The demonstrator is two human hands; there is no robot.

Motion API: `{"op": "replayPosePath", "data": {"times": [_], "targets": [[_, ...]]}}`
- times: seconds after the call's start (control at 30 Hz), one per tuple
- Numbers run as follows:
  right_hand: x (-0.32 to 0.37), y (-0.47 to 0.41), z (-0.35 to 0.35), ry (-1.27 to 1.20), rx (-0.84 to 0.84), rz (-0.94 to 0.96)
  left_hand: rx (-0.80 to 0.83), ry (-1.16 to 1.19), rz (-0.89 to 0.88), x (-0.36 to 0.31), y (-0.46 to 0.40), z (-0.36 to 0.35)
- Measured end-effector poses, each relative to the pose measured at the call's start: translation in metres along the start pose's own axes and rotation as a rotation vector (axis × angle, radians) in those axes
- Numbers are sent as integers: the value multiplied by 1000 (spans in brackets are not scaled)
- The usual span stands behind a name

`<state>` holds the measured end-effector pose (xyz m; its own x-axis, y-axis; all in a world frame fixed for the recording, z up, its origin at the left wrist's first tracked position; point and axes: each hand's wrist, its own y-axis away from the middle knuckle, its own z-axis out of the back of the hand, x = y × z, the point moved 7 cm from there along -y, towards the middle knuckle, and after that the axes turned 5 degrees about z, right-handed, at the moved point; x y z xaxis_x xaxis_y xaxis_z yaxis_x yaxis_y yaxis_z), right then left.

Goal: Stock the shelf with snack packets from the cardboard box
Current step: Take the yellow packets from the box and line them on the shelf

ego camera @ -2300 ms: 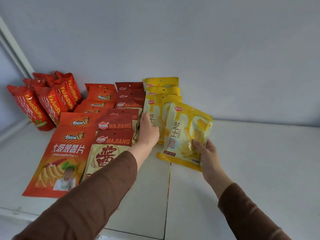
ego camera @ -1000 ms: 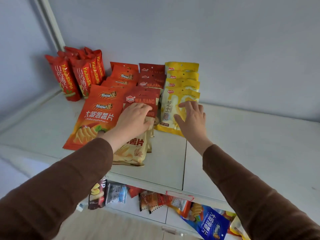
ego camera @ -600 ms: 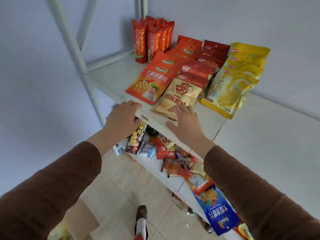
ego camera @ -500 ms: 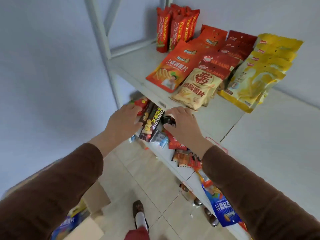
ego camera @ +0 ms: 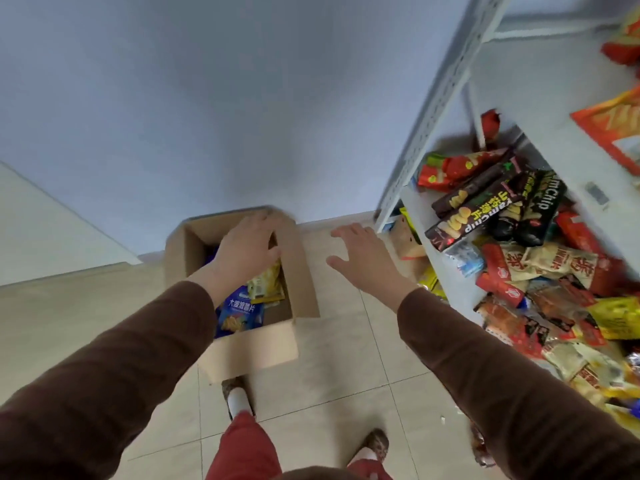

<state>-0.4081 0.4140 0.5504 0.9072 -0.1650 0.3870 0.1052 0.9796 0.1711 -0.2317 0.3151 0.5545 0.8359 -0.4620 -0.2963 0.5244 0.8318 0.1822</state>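
Note:
An open cardboard box (ego camera: 263, 341) stands on the tiled floor by the wall. Inside it lie a blue snack packet (ego camera: 239, 315) and a yellow packet (ego camera: 266, 284). My left hand (ego camera: 247, 249) hovers over the box's opening, fingers relaxed, holding nothing. My right hand (ego camera: 363, 256) is spread open above the floor, to the right of the box, also empty. The white metal shelf (ego camera: 440, 88) rises at the right, its lower level piled with mixed snack packets (ego camera: 519, 258).
An orange packet (ego camera: 613, 129) lies on the upper shelf level at the far right. My feet (ego camera: 239, 400) stand on the beige tiles just in front of the box. A blue-grey wall is behind the box.
My view has swung down and left from the shelf to the floor. Both hands have left the shelf edge and dropped toward the cardboard box, the left one now over its opening.

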Motion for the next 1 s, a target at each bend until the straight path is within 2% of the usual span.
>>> {"op": "replayPosePath", "data": {"times": [0.17,0.33,0.57,0.73,0.9,1.0], "targets": [[64,-91,-110,-46,202,-83,158,81,142,156,-33,-57],[73,-164,-232,-183,319,-226,258,98,221,266,-74,-139],[9,-242,-405,-511,396,-565,389,200,326,353,-129,-300],[-57,-302,-533,-558,402,-719,419,275,433,402,-167,-417],[-112,-351,-651,-586,389,-818,433,517,672,451,-203,-522],[-131,-372,-701,-639,352,-859,398,613,741,470,-227,-567]]}}
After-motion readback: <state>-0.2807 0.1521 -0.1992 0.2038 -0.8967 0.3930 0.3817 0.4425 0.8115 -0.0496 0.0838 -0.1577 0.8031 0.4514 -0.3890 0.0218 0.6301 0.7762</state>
